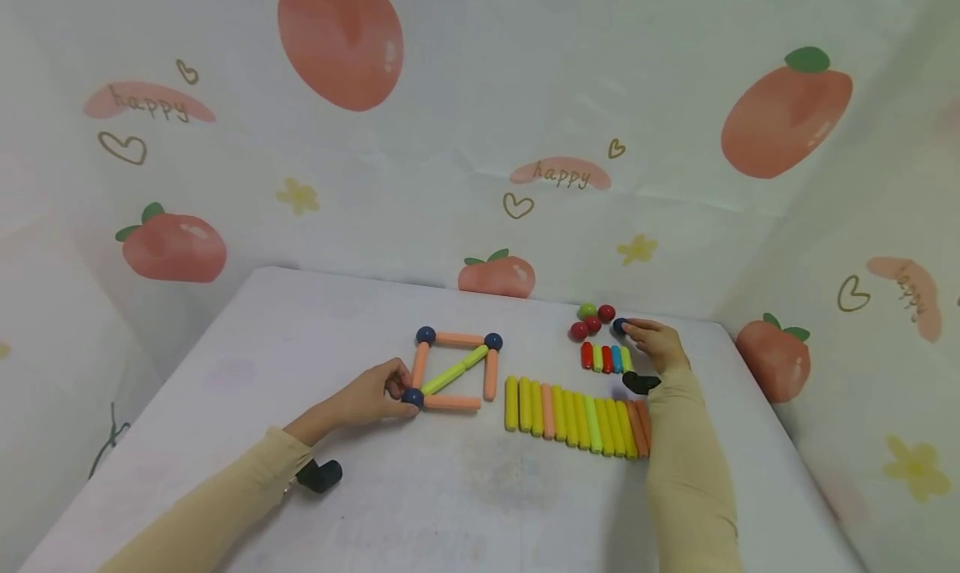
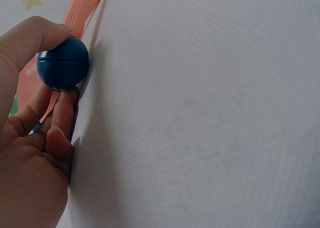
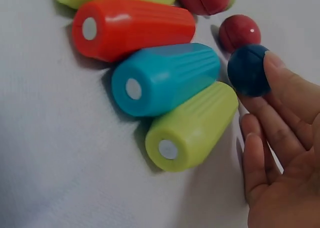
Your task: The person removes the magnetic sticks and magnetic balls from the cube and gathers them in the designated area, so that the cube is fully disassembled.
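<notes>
Right hand (image 1: pixel 657 344) pinches glossy dark-blue plastic-looking ball (image 3: pixel 247 70), far right | left hand (image 1: pixel 371 394) pinches matching dark-blue ball (image 2: pixel 63 65), left and nearer | both likely light, stiff, slippery; grip across middle

"What writing could you make out?"

"One word, 'happy', and it appeared three times on the white printed cloth (image 1: pixel 465 181)."

"Where was the first?"

"At the far left, on a curved pink patch (image 1: pixel 150 101), in thin brown lowercase handwriting that sloped slightly down to the right."

"And the second?"

"On the middle patch (image 1: pixel 561 173), on the far side, a little right of centre; the same brown script, gently sloped as well."

"The third?"

"On the right-hand patch (image 1: pixel 910 288). The letters ran steeply downward there, but they read 'happy' too."
</notes>
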Action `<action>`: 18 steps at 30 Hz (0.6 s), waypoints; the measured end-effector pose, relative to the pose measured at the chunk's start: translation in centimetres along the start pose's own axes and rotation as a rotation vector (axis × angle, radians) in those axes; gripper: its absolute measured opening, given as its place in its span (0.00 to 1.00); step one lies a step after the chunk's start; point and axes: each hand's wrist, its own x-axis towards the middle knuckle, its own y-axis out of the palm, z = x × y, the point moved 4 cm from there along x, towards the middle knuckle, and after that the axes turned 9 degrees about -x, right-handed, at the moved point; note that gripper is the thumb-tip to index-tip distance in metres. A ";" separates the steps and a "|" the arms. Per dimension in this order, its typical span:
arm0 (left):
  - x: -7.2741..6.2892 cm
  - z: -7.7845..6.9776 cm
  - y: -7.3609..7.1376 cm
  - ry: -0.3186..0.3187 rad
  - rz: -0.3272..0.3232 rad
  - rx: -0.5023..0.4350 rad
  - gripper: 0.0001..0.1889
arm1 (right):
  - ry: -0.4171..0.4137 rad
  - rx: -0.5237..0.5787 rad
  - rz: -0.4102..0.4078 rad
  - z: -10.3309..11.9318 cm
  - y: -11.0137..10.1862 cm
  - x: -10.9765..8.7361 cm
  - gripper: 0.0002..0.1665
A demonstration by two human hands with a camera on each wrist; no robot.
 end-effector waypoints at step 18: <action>0.0 0.1 0.2 -0.002 0.007 -0.010 0.21 | -0.027 -0.155 -0.001 -0.1 -0.3 -0.2 0.39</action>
